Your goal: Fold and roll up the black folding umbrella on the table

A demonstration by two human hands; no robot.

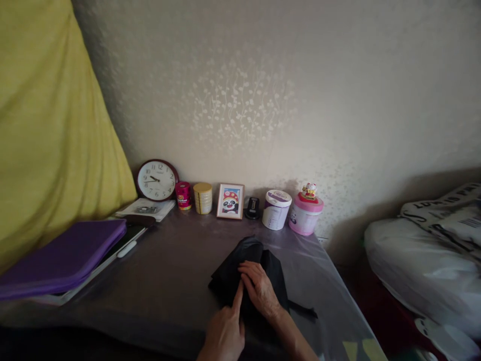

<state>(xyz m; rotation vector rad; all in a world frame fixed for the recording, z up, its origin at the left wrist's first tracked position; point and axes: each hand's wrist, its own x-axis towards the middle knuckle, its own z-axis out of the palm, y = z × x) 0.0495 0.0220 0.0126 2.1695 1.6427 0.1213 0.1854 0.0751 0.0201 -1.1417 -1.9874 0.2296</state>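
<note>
A black cloth item (276, 273), bunched and folded so that I cannot tell its kind, lies on the table, with a thin black strap (303, 310) trailing off to its right. My right hand (259, 288) rests over the cloth, fingers fairly flat and close together, pressing on its upper middle. Just left of it, my left hand (225, 328) points its stretched index finger up to the cloth beside the right fingertips. The other left fingers are curled and mostly hidden. Under the hands, part of the cloth is out of sight.
Along the wall stand a clock (158, 180), a pink tin (183, 195), a yellow-lidded jar (203, 198), a framed panda picture (230, 201), a black device (252, 207) and two tubs (277, 210). A purple case (71, 255) lies left. White bags (421, 255) sit right, beyond the table edge.
</note>
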